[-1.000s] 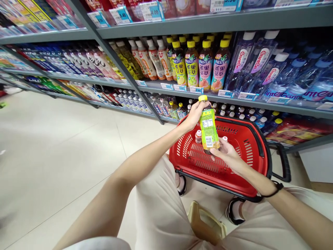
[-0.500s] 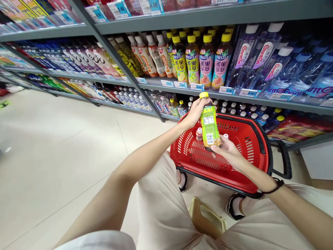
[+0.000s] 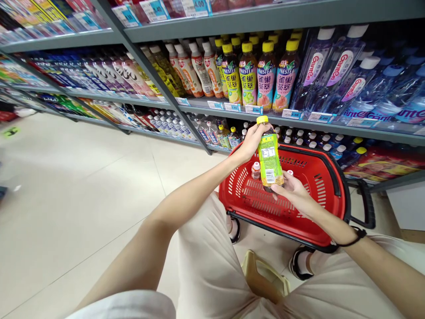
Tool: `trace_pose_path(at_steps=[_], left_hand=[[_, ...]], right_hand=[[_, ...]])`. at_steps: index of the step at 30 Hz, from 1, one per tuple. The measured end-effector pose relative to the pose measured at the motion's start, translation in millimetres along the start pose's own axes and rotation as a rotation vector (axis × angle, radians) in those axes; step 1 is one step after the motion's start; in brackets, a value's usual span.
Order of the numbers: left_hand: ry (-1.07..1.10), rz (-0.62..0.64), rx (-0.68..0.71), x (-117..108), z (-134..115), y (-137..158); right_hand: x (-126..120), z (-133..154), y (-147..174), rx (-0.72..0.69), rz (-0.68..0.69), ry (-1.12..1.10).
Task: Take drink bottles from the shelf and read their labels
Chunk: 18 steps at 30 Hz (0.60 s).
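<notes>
Two hands hold a green bottle [image 3: 270, 157] upright over a red basket [image 3: 318, 208], the left hand [image 3: 252, 141] wrapped round its neck, the right hand [image 3: 294, 191] cupping its base, before shelves [image 3: 232, 103] of drinks.

I read "NESTEA" on the yellow-capped shelf bottles [image 3: 249, 75], "Game On" on the clear water bottles [image 3: 332, 66], and "4.00" on a top-shelf price tag [image 3: 195, 6].
</notes>
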<state>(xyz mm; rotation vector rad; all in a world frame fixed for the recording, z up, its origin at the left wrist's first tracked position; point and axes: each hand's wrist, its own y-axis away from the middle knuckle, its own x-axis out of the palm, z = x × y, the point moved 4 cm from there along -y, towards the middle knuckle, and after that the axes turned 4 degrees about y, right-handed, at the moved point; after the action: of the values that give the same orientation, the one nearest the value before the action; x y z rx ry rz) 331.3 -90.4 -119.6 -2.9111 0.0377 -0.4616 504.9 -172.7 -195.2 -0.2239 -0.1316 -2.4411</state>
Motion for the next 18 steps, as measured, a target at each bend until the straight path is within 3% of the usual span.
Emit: trace_pose_path(at_steps=[18], left_hand=[[0.007, 0.008, 0.004, 1.7, 0.0, 2.1]], right_hand=[[-2.6, -3.0, 0.9, -0.004, 0.005, 0.006]])
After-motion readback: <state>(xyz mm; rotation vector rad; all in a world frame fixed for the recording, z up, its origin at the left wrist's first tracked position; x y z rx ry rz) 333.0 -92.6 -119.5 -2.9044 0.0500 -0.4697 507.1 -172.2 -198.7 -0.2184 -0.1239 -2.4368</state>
